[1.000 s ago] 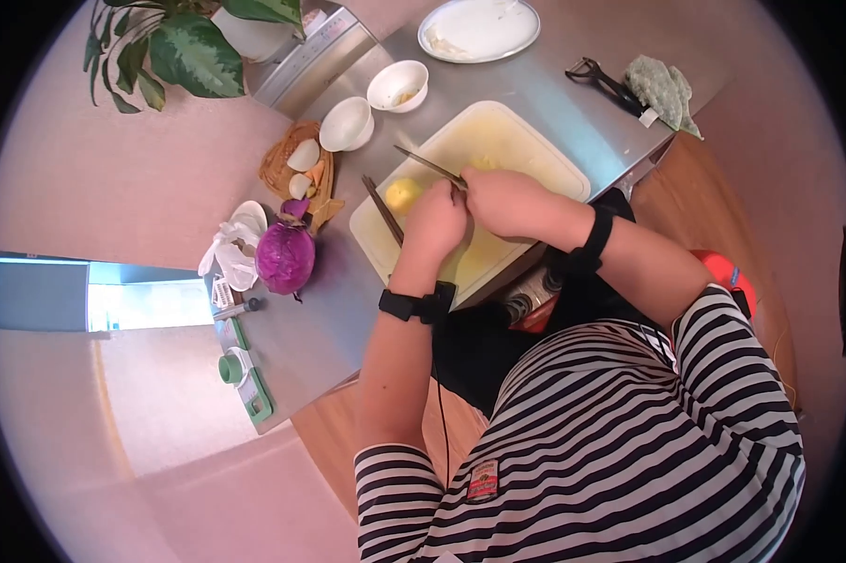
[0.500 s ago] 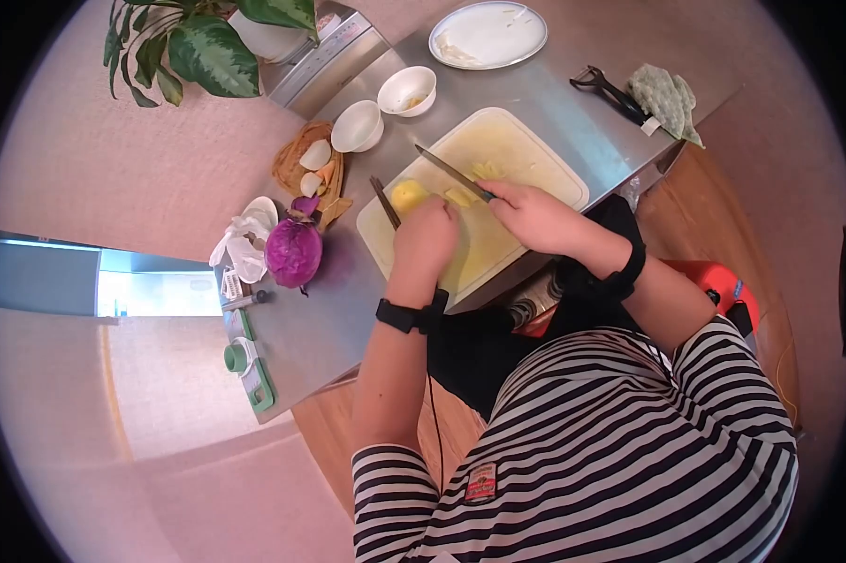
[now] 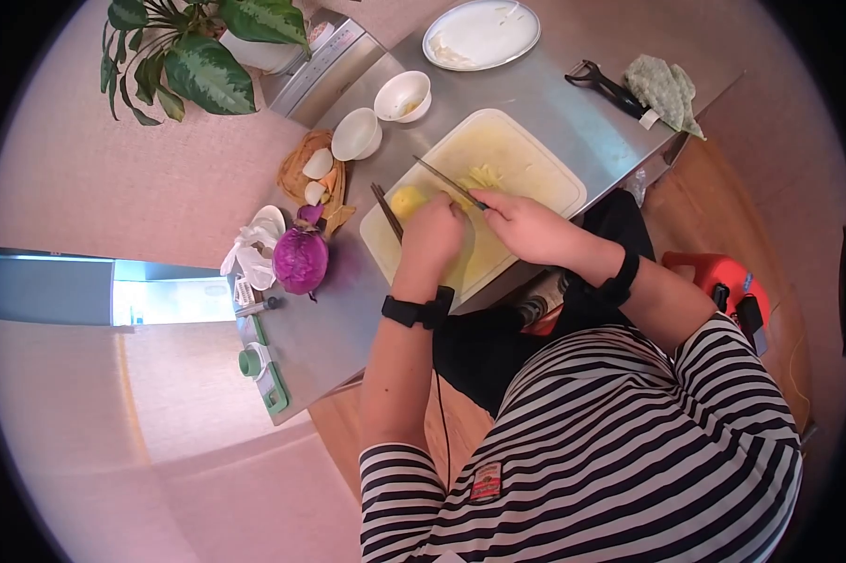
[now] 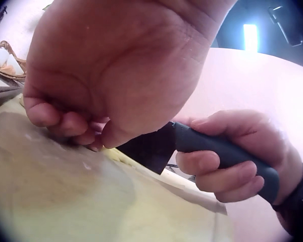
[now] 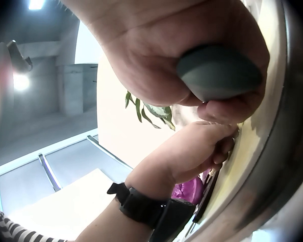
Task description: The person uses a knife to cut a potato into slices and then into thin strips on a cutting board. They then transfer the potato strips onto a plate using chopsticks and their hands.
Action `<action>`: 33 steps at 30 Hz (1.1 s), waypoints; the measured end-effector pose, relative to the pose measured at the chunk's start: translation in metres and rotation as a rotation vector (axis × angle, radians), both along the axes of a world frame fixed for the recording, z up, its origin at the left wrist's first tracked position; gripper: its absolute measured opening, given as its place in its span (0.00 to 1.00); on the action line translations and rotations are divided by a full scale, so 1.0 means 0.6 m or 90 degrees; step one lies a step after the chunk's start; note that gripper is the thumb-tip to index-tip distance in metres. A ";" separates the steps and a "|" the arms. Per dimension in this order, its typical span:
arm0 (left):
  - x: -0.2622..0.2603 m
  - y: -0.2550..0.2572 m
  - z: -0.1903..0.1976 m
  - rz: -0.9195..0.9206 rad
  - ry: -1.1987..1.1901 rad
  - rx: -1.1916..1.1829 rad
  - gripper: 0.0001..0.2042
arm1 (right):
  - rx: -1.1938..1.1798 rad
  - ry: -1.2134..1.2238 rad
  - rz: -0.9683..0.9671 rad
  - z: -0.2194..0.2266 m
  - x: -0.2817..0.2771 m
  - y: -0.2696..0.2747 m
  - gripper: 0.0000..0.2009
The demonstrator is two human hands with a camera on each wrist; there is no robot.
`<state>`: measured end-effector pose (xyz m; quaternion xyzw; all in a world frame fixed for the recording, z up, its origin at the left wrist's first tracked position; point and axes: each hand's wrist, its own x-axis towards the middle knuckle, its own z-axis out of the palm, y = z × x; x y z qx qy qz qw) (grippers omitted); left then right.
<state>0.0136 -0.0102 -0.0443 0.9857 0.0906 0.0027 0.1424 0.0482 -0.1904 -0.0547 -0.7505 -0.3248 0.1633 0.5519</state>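
Note:
My right hand [image 3: 531, 225] grips a kitchen knife [image 3: 446, 180] by its grey-green handle [image 4: 212, 146], thumb along the top and fingers wrapped below. Its dark blade runs in beside my left hand [image 3: 432, 230], whose curled fingertips hold a pale yellow potato piece [image 4: 118, 157] down on the cutting board [image 3: 535, 159]. Most of that piece is hidden under the fingers. Cut yellow strips [image 3: 484, 176] lie on the board past the blade. A round peeled potato [image 3: 407, 201] sits at the board's left, beside dark chopsticks [image 3: 385, 208].
Left of the board are a purple cabbage [image 3: 301, 261] and a basket [image 3: 296, 169] with pale vegetable pieces. Two white bowls [image 3: 357, 134] and an oval plate [image 3: 479, 38] stand behind. A black peeler [image 3: 606, 86] and green cloth [image 3: 662, 89] lie right; a green-white slicer [image 3: 268, 375] sits far left.
My right hand drew the knife right, away from my left hand, then brought the blade back beside its fingers. More yellow strips show on the board now. My left hand stays nearly in place.

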 end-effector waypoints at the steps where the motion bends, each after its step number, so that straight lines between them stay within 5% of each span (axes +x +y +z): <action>1: 0.000 0.001 0.003 0.000 0.001 0.001 0.14 | 0.001 0.001 0.000 -0.003 -0.001 0.002 0.22; 7: -0.002 0.004 0.013 0.060 0.075 -0.045 0.17 | 0.011 -0.034 -0.006 -0.014 0.001 0.012 0.22; 16: 0.001 0.010 0.006 0.029 0.078 -0.036 0.17 | -0.146 0.143 0.077 0.038 0.002 0.009 0.22; 24: 0.006 0.018 0.000 -0.001 0.078 -0.017 0.17 | -0.028 -0.080 -0.010 -0.021 0.009 0.037 0.23; 33: -0.001 0.014 -0.007 0.015 0.041 -0.021 0.16 | -0.091 -0.002 0.025 -0.013 -0.002 0.043 0.23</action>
